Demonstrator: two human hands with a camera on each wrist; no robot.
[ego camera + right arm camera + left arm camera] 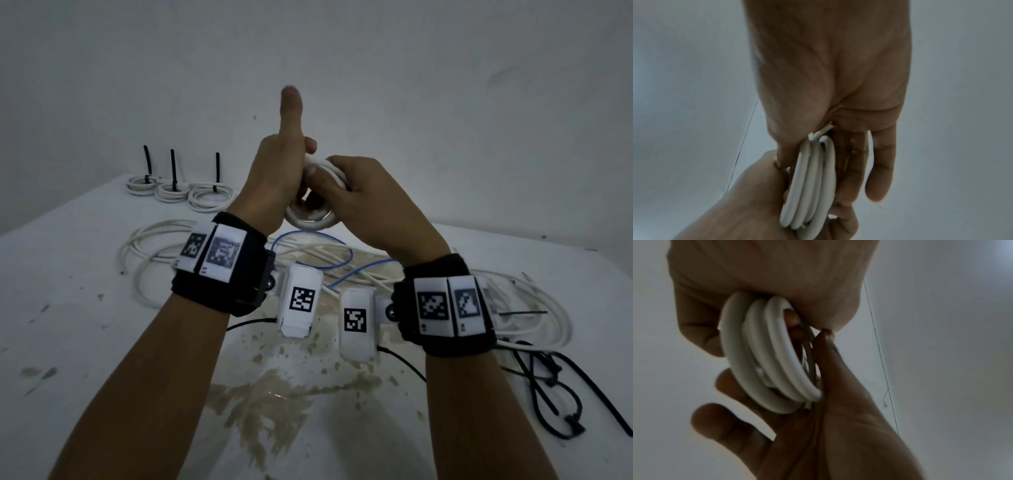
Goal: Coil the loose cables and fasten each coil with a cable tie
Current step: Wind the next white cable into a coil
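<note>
While both hands are raised above a stained white table (102, 342), they hold one white cable coil (310, 219) between them. Left hand (274, 178) has its thumb pointing straight up and its palm against the coil's left side; its fingers (719, 423) look fairly straight and spread, so whether they grip the coil cannot be told. Right hand (363, 202) curls its thumb and fingers round the coil's right side, pinching the loops together. Beyond and left of the left hand lie three finished coils (178, 192), each fastened with a black cable tie (173, 169) that stands upright. Beneath both wrists sprawl loose white cables (154, 250) and a thin blue wire (318, 250). Near the right wrist, on its outer side, lie spare black cable ties (548, 383)
</note>
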